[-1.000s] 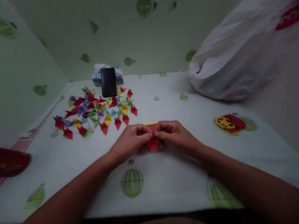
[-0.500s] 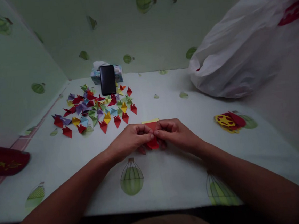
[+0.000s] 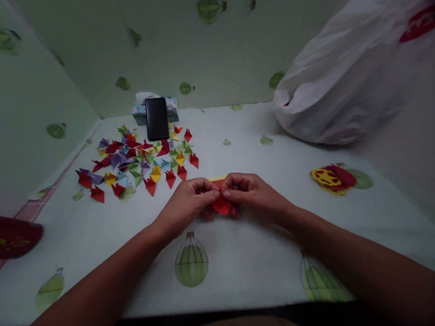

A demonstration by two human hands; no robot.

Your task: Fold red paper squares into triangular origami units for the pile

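Observation:
A small red folded paper (image 3: 221, 206) is pinched between my left hand (image 3: 188, 202) and my right hand (image 3: 256, 195) at the middle of the table, thumbs and fingertips pressed on its top edge. Both hands are closed on it and hide most of it. A yellow sheet (image 3: 219, 178) peeks out just behind my fingers. To the upper left lies a heap of several folded paper pieces (image 3: 141, 162) in red, yellow, purple, green and blue.
A black phone (image 3: 157, 118) leans on a tissue box (image 3: 140, 111) at the back. A big white plastic bag (image 3: 350, 70) fills the right rear. A red and yellow paper stack (image 3: 333, 178) lies at right. A dark red pouch (image 3: 6, 237) sits at the left edge.
My hands have stayed in place on the red paper; the fingertips have drawn slightly closer together on it. The view shifted a little.

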